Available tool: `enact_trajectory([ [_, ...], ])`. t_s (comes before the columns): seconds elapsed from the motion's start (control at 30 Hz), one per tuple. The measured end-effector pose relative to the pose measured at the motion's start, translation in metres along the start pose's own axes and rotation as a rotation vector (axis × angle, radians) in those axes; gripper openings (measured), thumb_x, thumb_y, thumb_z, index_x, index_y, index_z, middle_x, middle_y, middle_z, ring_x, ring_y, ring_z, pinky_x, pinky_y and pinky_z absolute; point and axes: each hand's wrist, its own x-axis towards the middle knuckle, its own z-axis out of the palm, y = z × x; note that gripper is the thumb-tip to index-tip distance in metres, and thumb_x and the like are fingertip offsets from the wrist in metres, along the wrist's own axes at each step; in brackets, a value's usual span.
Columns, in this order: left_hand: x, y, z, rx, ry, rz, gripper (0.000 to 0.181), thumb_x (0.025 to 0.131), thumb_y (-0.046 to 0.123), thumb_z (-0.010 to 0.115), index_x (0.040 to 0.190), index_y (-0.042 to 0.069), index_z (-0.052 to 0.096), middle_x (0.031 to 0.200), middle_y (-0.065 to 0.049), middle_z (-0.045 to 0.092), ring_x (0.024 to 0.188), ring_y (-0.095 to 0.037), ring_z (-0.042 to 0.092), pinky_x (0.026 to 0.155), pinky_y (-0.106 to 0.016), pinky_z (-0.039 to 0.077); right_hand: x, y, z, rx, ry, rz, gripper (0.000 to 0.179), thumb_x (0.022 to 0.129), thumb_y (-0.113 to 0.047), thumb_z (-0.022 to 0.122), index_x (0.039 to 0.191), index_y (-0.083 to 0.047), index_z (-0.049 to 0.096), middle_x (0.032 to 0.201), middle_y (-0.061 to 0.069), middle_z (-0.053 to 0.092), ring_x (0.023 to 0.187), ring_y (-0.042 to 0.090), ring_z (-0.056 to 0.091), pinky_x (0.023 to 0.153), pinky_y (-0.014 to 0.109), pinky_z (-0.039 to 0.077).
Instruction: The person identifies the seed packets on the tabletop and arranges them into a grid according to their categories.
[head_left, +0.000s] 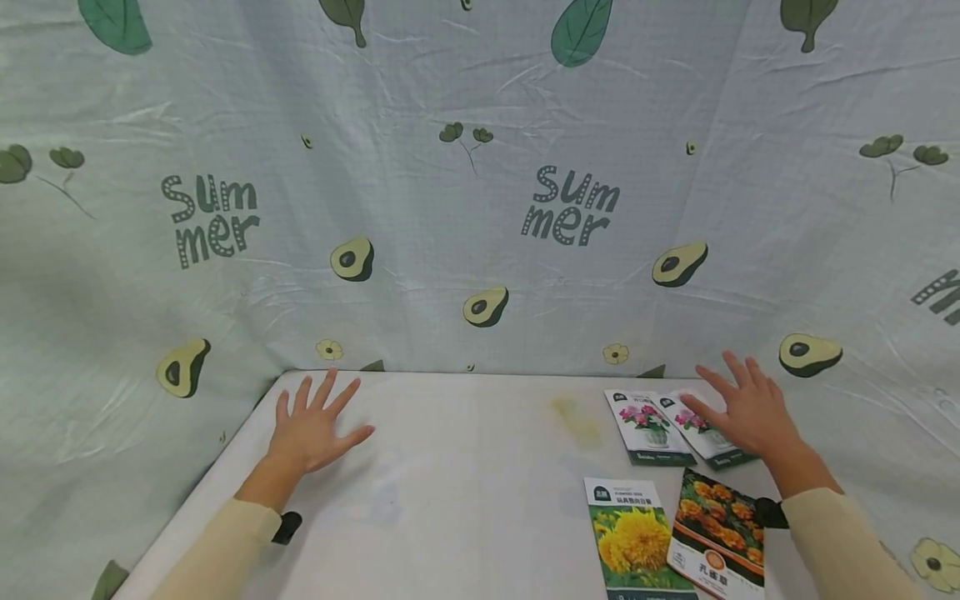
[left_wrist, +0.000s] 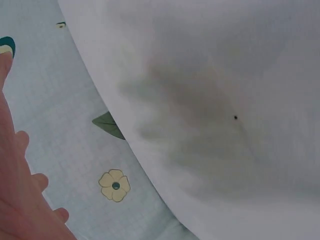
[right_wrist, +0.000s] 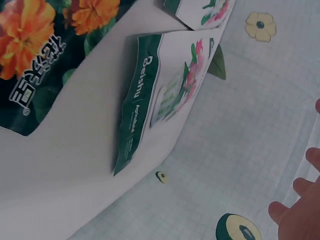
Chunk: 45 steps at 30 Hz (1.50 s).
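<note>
My left hand [head_left: 306, 433] hovers over the left part of the white table, fingers spread, holding nothing. Over the back right my right hand [head_left: 753, 412] is likewise spread and holds nothing. It partly covers a seed packet with pink flowers [head_left: 699, 427] in the head view. A similar pink-flower packet [head_left: 651, 429] lies beside that one, the two slightly overlapping. Nearer the front lie a packet with yellow flowers [head_left: 633, 542] and, touching its right side, a packet with orange flowers [head_left: 716, 533]. In the right wrist view the orange-flower packet [right_wrist: 45, 55] shows at the upper left.
The white table [head_left: 465, 492] carries a faint yellow stain [head_left: 576, 422] near its back right. A pale curtain [head_left: 420, 200] printed with avocados, leaves and lettering hangs behind and beside it. Dark straps [head_left: 287, 527] show at both cuffs.
</note>
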Motion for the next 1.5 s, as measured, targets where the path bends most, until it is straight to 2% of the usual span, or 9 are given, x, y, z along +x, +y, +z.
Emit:
enact_trajectory([
  [0.23,-0.008,0.014,0.007,-0.044,-0.011,-0.008,0.092,0.09,0.079,0.05,0.162,0.026,0.031,0.171,-0.017,0.016,0.151,-0.057,0.013,0.114,-0.077,0.005,-0.011,-0.005,0.001,0.005,0.006,-0.042,0.079,0.093,-0.067,0.059,0.146,-0.01,0.051,0.162,0.029,0.026,0.146,0.058,0.021,0.11,0.079,0.019],
  [0.57,-0.022,0.038,0.013,-0.092,0.043,0.021,0.089,0.088,0.075,0.058,0.16,0.027,0.037,0.169,-0.018,0.022,0.15,-0.056,0.02,0.114,-0.076,0.011,-0.037,-0.012,0.007,0.048,0.035,-0.041,0.074,0.092,-0.062,0.065,0.146,-0.012,0.052,0.164,0.027,0.024,0.15,0.056,0.016,0.109,0.079,0.021],
  [0.87,-0.032,0.059,0.021,-0.134,0.026,0.026,0.091,0.086,0.076,0.059,0.16,0.029,0.035,0.17,-0.016,0.021,0.152,-0.056,0.019,0.114,-0.076,0.012,-0.053,-0.027,0.013,0.072,0.073,-0.08,0.072,0.089,-0.059,0.069,0.141,-0.01,0.057,0.162,0.027,0.028,0.152,0.053,0.016,0.108,0.08,0.021],
  [1.03,-0.036,0.075,0.027,-0.178,-0.001,0.017,0.096,0.085,0.078,0.06,0.162,0.029,0.032,0.17,-0.016,0.021,0.152,-0.054,0.02,0.114,-0.077,0.014,-0.062,-0.041,0.014,0.152,0.036,-0.073,0.069,0.09,-0.053,0.072,0.141,-0.009,0.058,0.163,0.026,0.026,0.154,0.053,0.011,0.109,0.081,0.016],
  [1.17,-0.041,0.089,0.03,-0.202,-0.045,0.017,0.099,0.084,0.078,0.061,0.163,0.027,0.03,0.17,-0.018,0.02,0.152,-0.054,0.02,0.114,-0.076,0.016,-0.068,-0.052,0.014,0.163,0.012,-0.052,0.069,0.089,-0.051,0.073,0.143,-0.011,0.057,0.164,0.026,0.025,0.154,0.054,0.011,0.109,0.081,0.017],
  [1.3,-0.045,0.102,0.032,-0.236,-0.052,0.062,0.094,0.086,0.071,0.065,0.162,0.027,0.032,0.17,-0.017,0.021,0.152,-0.053,0.022,0.114,-0.076,0.018,-0.075,-0.057,0.012,0.153,-0.005,-0.047,0.067,0.09,-0.052,0.072,0.141,-0.01,0.06,0.162,0.027,0.028,0.152,0.056,0.014,0.106,0.082,0.02],
  [1.5,-0.051,0.121,0.033,-0.293,-0.026,0.123,0.088,0.087,0.061,0.071,0.16,0.026,0.035,0.169,-0.017,0.024,0.151,-0.053,0.026,0.113,-0.076,0.021,-0.083,-0.06,0.007,0.195,-0.066,-0.053,0.065,0.093,-0.053,0.069,0.142,-0.011,0.06,0.16,0.03,0.029,0.148,0.063,0.016,0.1,0.086,0.02],
])
